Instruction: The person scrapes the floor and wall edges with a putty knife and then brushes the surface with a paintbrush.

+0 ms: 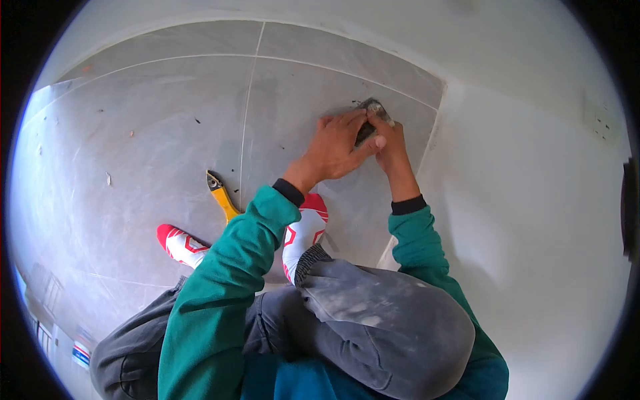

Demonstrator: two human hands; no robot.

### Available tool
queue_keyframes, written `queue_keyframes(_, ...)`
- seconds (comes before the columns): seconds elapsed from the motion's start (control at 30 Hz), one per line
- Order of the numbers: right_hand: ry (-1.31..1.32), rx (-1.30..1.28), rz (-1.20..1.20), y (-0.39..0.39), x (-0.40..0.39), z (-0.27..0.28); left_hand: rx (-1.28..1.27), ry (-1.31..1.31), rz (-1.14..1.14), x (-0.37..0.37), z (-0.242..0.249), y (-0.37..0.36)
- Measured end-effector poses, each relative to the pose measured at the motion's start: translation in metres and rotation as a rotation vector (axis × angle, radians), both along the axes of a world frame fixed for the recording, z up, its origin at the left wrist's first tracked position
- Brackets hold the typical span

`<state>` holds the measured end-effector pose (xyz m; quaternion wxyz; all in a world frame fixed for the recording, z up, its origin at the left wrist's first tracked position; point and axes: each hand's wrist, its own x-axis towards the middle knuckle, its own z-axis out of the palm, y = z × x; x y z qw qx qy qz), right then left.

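A small dark rectangular block (365, 134) with a pale, worn patch at its far end is at floor level, partly hidden by my hands. My right hand (391, 141) is closed around its right side, fingertips bent over the top. On the left, my left hand (335, 148) lies palm down with its fingers stretched and thumb apart, fingertips touching the block's edge. Dark crumbs lie beside it. Yellow-handled pliers (223, 195) rest on the grey tiles nearer my body, their jaws pointing away from me.
Grey floor tiles (167, 120) with pale joints carry scattered bits of debris. A white wall (513, 200) with a socket plate (601, 122) rises close on the right, and another wall (400, 27) runs along the far side. My socked foot (305, 233) stands just below my left hand.
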<state>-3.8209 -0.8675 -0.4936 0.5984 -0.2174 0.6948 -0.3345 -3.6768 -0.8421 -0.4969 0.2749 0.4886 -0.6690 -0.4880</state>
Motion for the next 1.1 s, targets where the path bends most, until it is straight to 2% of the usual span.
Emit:
queue_keyframes(0.1, 0.051, -0.009, -0.010, 0.000, -0.001, -0.004, 0.037, 0.059, -0.003, 0.006, 0.005, -0.003)
queue_keyframes(0.17, 0.209, -0.069, 0.248, -0.005, -0.008, -0.004, 0.081, 0.130, -0.008, 0.005, 0.010, -0.003)
queue_keyframes(0.2, 0.216, -0.066, 0.248, -0.004, -0.007, 0.000, 0.121, 0.093, -0.056, 0.006, 0.011, -0.006)
queue_keyframes(0.27, 0.128, -0.002, 0.082, -0.006, 0.002, 0.007, 0.146, 0.043, -0.089, 0.007, 0.008, -0.010)
queue_keyframes(0.33, 0.145, 0.008, 0.130, -0.019, 0.004, 0.005, 0.006, 0.035, 0.014, 0.002, -0.002, -0.003)
queue_keyframes(0.5, 0.164, 0.039, 0.184, -0.014, -0.002, 0.004, -0.008, 0.007, 0.000, 0.001, -0.002, -0.004)
queue_keyframes(0.6, 0.192, -0.034, 0.105, -0.009, -0.002, 0.006, -0.026, 0.028, 0.013, 0.002, -0.003, -0.009)
queue_keyframes(0.63, 0.233, 0.002, 0.215, -0.013, -0.007, 0.007, -0.038, 0.046, 0.045, 0.000, -0.002, -0.010)
queue_keyframes(0.67, 0.268, 0.033, 0.333, -0.018, -0.007, 0.009, -0.037, 0.050, 0.037, 0.000, -0.001, -0.011)
queue_keyframes(0.7, 0.267, 0.030, 0.341, -0.017, -0.004, 0.010, -0.019, 0.046, -0.029, 0.004, 0.002, -0.015)
queue_keyframes(0.73, 0.218, 0.025, 0.240, -0.013, 0.001, 0.011, -0.002, 0.036, -0.090, 0.009, 0.004, -0.018)
queue_keyframes(0.77, 0.170, 0.023, 0.137, -0.012, 0.006, 0.012, -0.004, 0.030, -0.080, 0.009, -0.001, -0.019)
queue_keyframes(0.83, 0.207, 0.070, 0.161, -0.021, 0.005, 0.011, -0.243, 0.129, 0.121, -0.002, -0.010, -0.013)
queue_keyframes(0.87, 0.244, 0.119, 0.187, -0.021, 0.003, 0.012, -0.237, 0.136, 0.108, -0.002, -0.005, -0.013)
queue_keyframes(0.9, 0.247, 0.122, 0.184, -0.013, -0.003, 0.009, -0.086, 0.150, -0.013, 0.005, 0.004, -0.018)
queue_keyframes(0.93, 0.315, 0.013, 0.263, -0.004, -0.008, 0.002, 0.055, 0.153, -0.121, 0.013, 0.010, -0.023)
queue_keyframes(0.97, 0.378, -0.097, 0.350, -0.006, -0.002, 0.003, 0.050, 0.143, -0.104, 0.017, 0.009, -0.024)
queue_keyframes(1.0, 0.371, -0.101, 0.363, -0.014, 0.002, 0.002, 0.011, 0.131, -0.067, 0.016, 0.007, -0.021)
queue_keyframes(1.07, 0.229, 0.049, 0.194, -0.017, -0.002, 0.006, -0.012, 0.140, -0.061, 0.008, 0.006, -0.014)
queue_keyframes(1.1, 0.239, 0.056, 0.182, -0.011, -0.006, 0.007, -0.001, 0.110, -0.040, 0.007, 0.005, -0.014)
